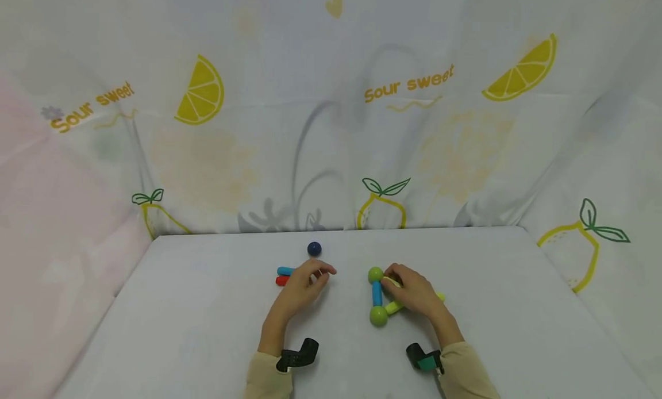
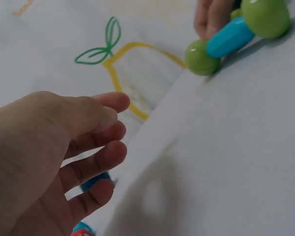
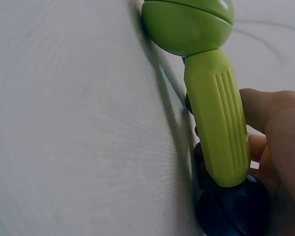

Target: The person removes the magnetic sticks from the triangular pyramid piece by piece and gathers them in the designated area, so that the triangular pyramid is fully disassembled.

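Note:
My right hand (image 1: 414,288) is at a joined toy frame of magnetic sticks and balls, thumb and fingers pinching a yellow stick (image 1: 392,282) by the far green ball (image 1: 375,274). A blue stick (image 1: 377,294) links that ball to the near green ball (image 1: 378,315). From the near ball a yellow-green stick (image 3: 219,118) runs to a dark blue ball (image 3: 236,206), which the hand hides in the head view. My left hand (image 1: 302,287) hovers with loosely bent fingers and nothing in them, beside a blue stick (image 1: 285,271) and a red stick (image 1: 282,281).
A loose dark blue ball (image 1: 314,249) lies near the back edge of the white table (image 1: 207,318). Another yellow-green piece (image 1: 440,296) shows right of my right hand. Printed cloth (image 1: 310,157) hangs behind the table and along its sides.

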### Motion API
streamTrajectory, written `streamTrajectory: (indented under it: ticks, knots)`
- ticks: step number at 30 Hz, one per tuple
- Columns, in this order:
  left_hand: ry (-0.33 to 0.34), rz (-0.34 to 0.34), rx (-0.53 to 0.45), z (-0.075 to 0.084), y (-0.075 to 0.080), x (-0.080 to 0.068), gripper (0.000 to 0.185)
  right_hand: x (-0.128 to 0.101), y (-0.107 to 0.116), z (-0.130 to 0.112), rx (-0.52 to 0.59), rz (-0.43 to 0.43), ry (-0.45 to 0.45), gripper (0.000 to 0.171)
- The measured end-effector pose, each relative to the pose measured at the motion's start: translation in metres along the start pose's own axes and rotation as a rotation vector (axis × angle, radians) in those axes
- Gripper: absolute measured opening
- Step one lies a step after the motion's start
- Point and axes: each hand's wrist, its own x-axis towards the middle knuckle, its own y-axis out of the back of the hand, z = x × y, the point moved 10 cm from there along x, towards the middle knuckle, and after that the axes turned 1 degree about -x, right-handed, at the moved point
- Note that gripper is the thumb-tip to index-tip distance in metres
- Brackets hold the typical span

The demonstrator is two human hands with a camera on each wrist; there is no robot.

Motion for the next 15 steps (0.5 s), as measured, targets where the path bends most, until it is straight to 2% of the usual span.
streamTrajectory:
  ticks: [4,7,10,15]
  knots:
    - [-0.024,-0.117,-0.047,0.007,-0.032,0.004,0.018,0.002,0.0,0.002,0.0,0.007,-0.003,0.016]
    - [-0.049,-0.162,-0.071,0.011,-0.049,0.006,0.018,0.001,0.001,0.002,-0.005,0.016,-0.006,0.016]
    - [-0.081,-0.157,-0.085,0.015,-0.06,0.008,0.02,0.0,0.002,0.002,-0.008,0.021,-0.009,0.015]
    - [-0.124,-0.089,-0.079,0.02,-0.073,0.014,0.023,-0.001,0.002,0.0,-0.003,0.027,0.001,0.012]
